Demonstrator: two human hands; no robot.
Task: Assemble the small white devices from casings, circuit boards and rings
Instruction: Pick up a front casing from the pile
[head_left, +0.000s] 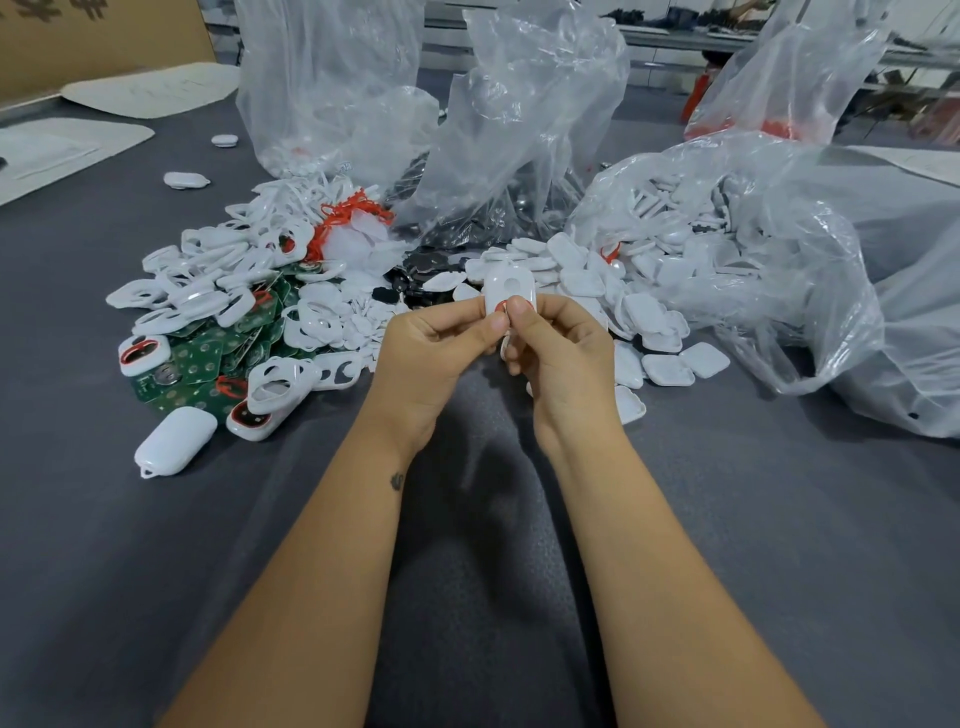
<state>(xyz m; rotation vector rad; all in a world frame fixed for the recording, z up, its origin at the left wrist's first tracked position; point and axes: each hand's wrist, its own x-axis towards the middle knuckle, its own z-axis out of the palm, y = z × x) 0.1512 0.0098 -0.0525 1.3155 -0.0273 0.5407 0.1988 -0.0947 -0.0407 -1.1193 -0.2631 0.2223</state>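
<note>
We pinch a white casing (509, 289) between left hand (434, 349) and right hand (562, 349); toward the tabletop's far right edge, a clear bag (769, 270) spills white covers (670, 332).

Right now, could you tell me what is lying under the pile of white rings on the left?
Green circuit boards show under and between the white rings, spread on the grey table cover. How far the boards reach beneath the pile is hidden by the rings.

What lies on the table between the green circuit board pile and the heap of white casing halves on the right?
Head view: black parts and small white pieces lie between the circuit boards and casing halves.
</note>
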